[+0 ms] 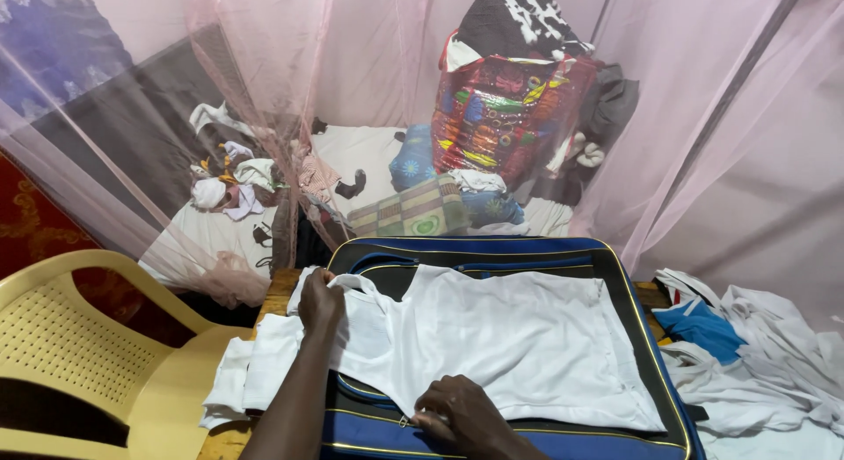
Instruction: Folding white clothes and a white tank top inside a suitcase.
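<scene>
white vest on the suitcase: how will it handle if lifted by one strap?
The white vest is probably floppy: it lies flat and creased over the blue suitcase. Likely light, being thin cloth. It may slide when pushed, though the left hand and right hand press on it.

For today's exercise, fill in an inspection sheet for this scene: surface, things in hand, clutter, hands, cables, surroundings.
Surface: blue suitcase, closed and flat.
Things in hand: white vest spread on the suitcase; folded whites beside it.
Clutter: heap of whites with a blue cloth at right.
Hands: left hand grips the vest's strap; right hand presses its near edge.
Cables: nothing seen.
Surroundings: yellow chair, pink net, bed with clothes, patterned bag.
</scene>
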